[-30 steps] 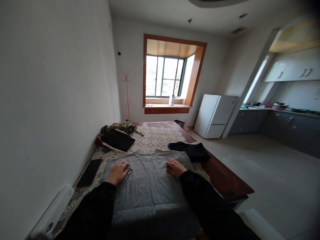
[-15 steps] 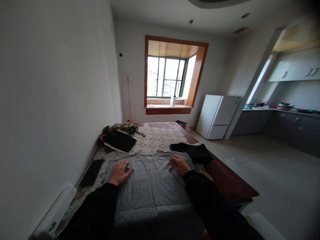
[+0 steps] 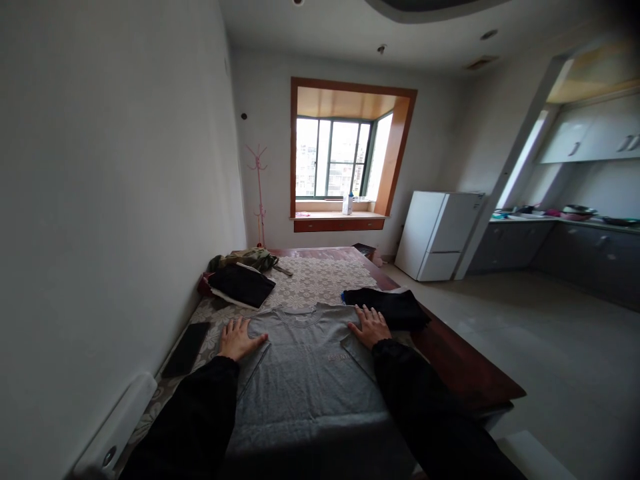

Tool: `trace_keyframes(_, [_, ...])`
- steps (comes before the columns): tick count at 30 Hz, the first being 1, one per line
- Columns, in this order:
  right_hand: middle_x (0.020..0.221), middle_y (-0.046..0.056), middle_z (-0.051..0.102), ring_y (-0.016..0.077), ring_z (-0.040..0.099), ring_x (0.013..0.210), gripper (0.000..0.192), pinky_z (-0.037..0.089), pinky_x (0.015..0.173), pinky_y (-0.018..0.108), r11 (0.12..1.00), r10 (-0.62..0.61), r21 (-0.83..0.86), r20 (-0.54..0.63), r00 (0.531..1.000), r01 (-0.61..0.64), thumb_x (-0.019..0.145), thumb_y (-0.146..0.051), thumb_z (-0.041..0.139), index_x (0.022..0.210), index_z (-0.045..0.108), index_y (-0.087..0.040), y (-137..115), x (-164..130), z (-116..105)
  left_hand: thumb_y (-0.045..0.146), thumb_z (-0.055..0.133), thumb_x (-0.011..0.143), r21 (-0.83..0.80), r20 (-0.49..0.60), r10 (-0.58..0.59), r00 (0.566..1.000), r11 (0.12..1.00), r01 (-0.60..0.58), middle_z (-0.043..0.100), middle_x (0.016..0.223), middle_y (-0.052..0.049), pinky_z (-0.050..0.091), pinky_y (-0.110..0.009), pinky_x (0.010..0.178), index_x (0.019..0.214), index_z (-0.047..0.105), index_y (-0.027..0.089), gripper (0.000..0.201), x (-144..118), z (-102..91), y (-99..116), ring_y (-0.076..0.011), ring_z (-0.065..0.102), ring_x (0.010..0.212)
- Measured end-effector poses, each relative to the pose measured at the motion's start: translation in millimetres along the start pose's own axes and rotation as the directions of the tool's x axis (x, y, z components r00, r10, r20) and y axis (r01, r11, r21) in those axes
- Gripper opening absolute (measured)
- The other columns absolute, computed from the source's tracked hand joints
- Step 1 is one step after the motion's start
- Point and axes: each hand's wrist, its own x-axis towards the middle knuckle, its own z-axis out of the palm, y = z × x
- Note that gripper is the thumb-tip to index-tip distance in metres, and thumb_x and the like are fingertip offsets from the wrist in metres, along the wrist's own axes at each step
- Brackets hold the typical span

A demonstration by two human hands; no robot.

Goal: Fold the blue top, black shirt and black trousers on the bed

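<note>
1. Nearest, left hand and right hand pressed flat with fingers spread, on the shoulders of a grey T-shirt.
2. Underneath, lace-patterned table cover; black phone left of the left fingers.
3. Just beyond the right fingertips, dark folded garment.
4. Farther off, window, white fridge.

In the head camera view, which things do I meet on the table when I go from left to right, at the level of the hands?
Black phone → left hand → grey T-shirt → right hand → folded black garment.
</note>
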Motion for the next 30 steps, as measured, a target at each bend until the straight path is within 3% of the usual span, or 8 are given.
trace_keyframes(9, [0.162, 0.010, 0.033, 0.0345, 0.024, 0.149, 0.074, 0.011, 0.121, 0.055, 1.000, 0.006, 0.000, -0.081, 0.997, -0.006, 0.097, -0.064, 0.038, 0.158, 0.032, -0.022, 2.4, -1.7, 14.7, 0.085, 0.029, 0.082, 0.035, -0.046, 0.014, 0.999, 0.999, -0.013, 0.030, 0.164, -0.019, 0.009, -0.064, 0.121, 0.156, 0.035, 0.014, 0.102, -1.9, 8.5, 0.2, -0.0411, 0.013, 0.154])
trace_keyframes(22, [0.166, 0.008, 0.026, 0.0344, 0.015, 0.151, 0.078, 0.009, 0.122, 0.057, 1.000, 0.003, -0.014, -0.096, 0.995, -0.005, 0.094, -0.066, 0.040, 0.158, 0.030, -0.023, 3.9, -2.2, 21.5, 0.079, 0.025, 0.087, 0.053, -0.025, 0.016, 1.000, 0.998, -0.015, 0.028, 0.165, -0.017, 0.010, -0.063, 0.121, 0.156, 0.033, 0.014, 0.095, -1.6, 7.1, 0.2, -0.0399, 0.015, 0.154])
trace_keyframes(30, [0.169, 0.006, 0.016, 0.0339, 0.006, 0.153, 0.079, 0.003, 0.122, 0.059, 0.998, 0.005, -0.054, -0.067, 0.998, -0.009, 0.095, -0.067, 0.038, 0.160, 0.026, -0.024, 3.3, -1.8, 18.1, 0.076, 0.029, 0.089, 0.073, -0.080, 0.021, 0.997, 0.997, -0.015, 0.033, 0.163, -0.017, 0.015, -0.057, 0.122, 0.154, 0.039, 0.013, 0.091, -2.1, 8.3, 2.7, -0.0381, 0.018, 0.154])
